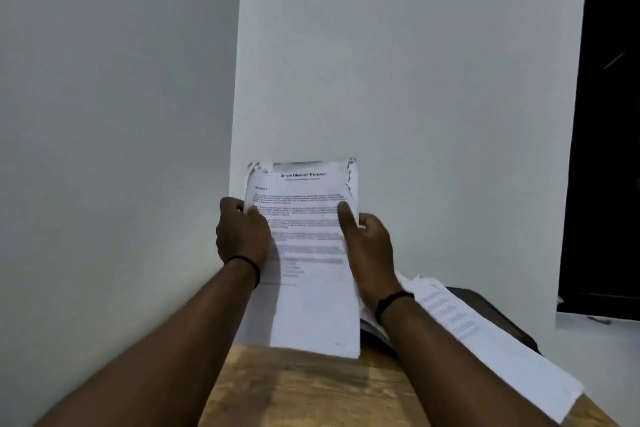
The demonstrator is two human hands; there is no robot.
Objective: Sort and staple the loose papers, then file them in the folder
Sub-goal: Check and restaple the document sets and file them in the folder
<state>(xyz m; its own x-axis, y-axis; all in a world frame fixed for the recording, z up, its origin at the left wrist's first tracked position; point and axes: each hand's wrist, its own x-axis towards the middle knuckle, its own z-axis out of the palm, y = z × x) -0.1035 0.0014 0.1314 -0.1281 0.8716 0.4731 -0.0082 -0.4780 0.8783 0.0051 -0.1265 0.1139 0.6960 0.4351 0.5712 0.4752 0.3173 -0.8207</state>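
White wall [415, 62] fills most of the view, with a dark window [609, 114] cut off at three o'clock. Below it, a wooden table [311, 392] is seen at six o'clock, its bare grain showing between the forearms. Spread across the table from four to five o'clock is a loose pile of printed sheets [485, 340], fanned unevenly, presumably set aside as unsorted. Under that pile a dark flat object [498, 315] is partly covered; it may be the folder, though too little is shown for that to be settled.

At the centre, a sheaf of papers [311, 270] is held upright, its lower edge just above or resting on the table, which cannot be told. The printed face is turned toward the camera, so that the heading can be read for sorting, it is judged; its upper corners are curled and worn.

The left hand [242, 232] is clamped on the sheaf's nine o'clock edge, fingers wrapped behind and thumb in front. The right hand [370, 246] is clamped on the three o'clock edge, its thumb laid across the text. Both edges are gripped, probably so the sheets can be squared before stapling. A dark band [394, 300] is worn on each wrist. No stapler is seen.
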